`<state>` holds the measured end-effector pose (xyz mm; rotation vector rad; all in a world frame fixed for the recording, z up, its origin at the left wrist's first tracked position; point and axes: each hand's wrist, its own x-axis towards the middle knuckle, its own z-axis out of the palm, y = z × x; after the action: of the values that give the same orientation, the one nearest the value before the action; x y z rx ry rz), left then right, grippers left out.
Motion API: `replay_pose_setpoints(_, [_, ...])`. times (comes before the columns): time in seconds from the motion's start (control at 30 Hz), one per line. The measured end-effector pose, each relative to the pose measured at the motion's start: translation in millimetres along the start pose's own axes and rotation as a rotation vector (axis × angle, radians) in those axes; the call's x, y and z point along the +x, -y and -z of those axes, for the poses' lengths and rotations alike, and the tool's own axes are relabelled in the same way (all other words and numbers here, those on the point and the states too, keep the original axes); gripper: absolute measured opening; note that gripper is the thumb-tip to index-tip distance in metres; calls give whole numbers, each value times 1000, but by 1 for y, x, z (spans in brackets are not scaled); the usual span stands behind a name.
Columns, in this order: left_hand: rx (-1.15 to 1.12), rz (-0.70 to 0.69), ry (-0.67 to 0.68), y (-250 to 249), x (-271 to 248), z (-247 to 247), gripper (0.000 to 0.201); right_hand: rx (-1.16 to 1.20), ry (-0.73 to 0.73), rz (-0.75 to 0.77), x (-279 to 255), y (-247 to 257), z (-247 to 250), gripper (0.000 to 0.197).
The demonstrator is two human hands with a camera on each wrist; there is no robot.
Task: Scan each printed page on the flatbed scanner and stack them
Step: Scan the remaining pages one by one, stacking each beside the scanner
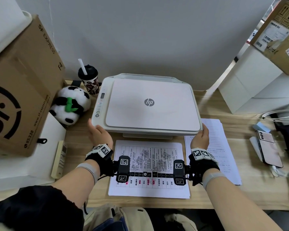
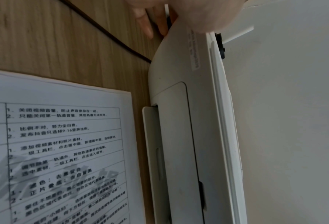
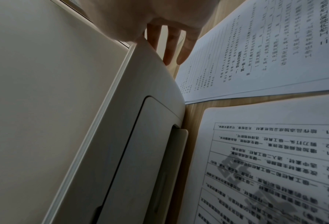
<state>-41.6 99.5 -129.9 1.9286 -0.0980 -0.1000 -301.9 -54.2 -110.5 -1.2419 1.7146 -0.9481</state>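
A white HP flatbed scanner (image 1: 148, 104) sits at the back of the wooden desk with its lid down. My left hand (image 1: 97, 130) rests at its front left corner, fingers (image 2: 148, 22) lying straight along the side of the scanner (image 2: 178, 106). My right hand (image 1: 201, 134) is at the front right corner, thumb on the lid edge, fingers (image 3: 171, 50) straight down the side of the scanner (image 3: 140, 98). A stack of printed table pages (image 1: 150, 147) lies just in front of the scanner. A second stack of text pages (image 1: 220, 147) lies to the right.
A large cardboard box (image 1: 18, 97), a panda plush (image 1: 70, 105) and a cup with a straw (image 1: 89, 79) crowd the left. A remote (image 1: 59, 160) lies at the front left. A phone (image 1: 269, 147), cables (image 1: 280, 115) and white boxes (image 1: 250, 84) fill the right.
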Motion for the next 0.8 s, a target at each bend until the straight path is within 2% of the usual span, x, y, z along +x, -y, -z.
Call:
replay_pose_setpoints(0.4, [14, -2, 21, 0, 0, 1, 45, -3, -2, 11, -1, 1, 0, 40])
replay_pose_setpoints(0.57, [85, -13, 52, 0, 1, 6, 46, 4, 1, 6, -1, 1, 0, 40])
replay_pose_setpoints(0.67, [209, 9, 101, -12, 2, 15, 48, 4, 7, 7, -1, 2, 1, 40])
replay_pose_setpoints(0.73, [300, -42, 122, -27, 7, 22, 53, 5, 7, 7, -1, 3, 1, 39])
replay_pose_setpoints(0.8, [409, -154, 154, -40, 17, 26, 55, 0, 7, 4, -1, 4, 1, 39])
